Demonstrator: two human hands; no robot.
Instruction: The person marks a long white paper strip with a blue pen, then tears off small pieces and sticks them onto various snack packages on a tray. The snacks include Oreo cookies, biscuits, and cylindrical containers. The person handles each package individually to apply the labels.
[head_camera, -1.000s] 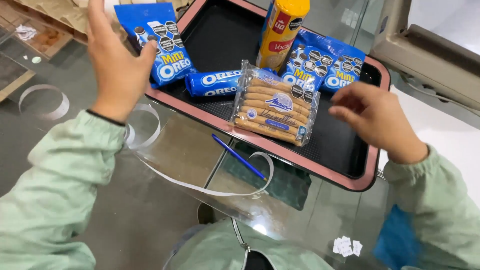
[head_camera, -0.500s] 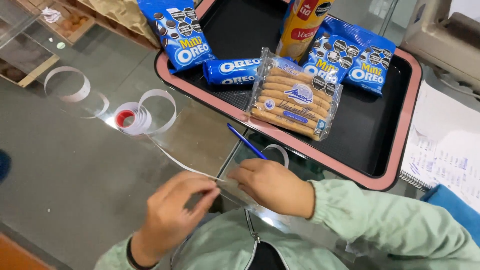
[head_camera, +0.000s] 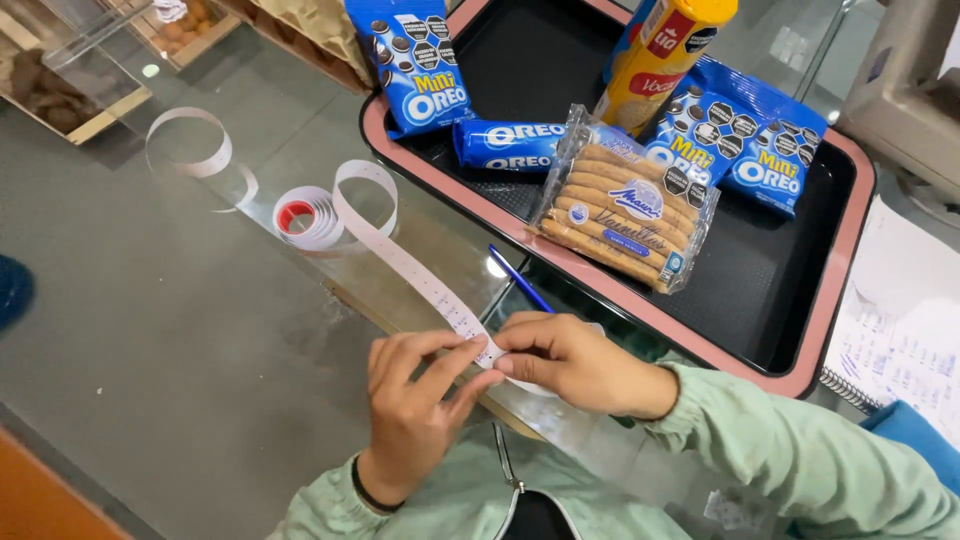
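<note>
Over glass, both hands (head_camera: 500, 375) pinch label strip (head_camera: 410, 268).

Left hand (head_camera: 415, 415): bare, dark band at wrist. Right hand (head_camera: 580, 365): bare. Both sleeves pale green, long, loose-fitting.

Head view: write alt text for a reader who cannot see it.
Two hands, left hand and right hand, pinch a white label strip unrolled from a small roll on a glass table. Behind them, a black tray holds biscuit packets and a blue pen lies near.
</note>
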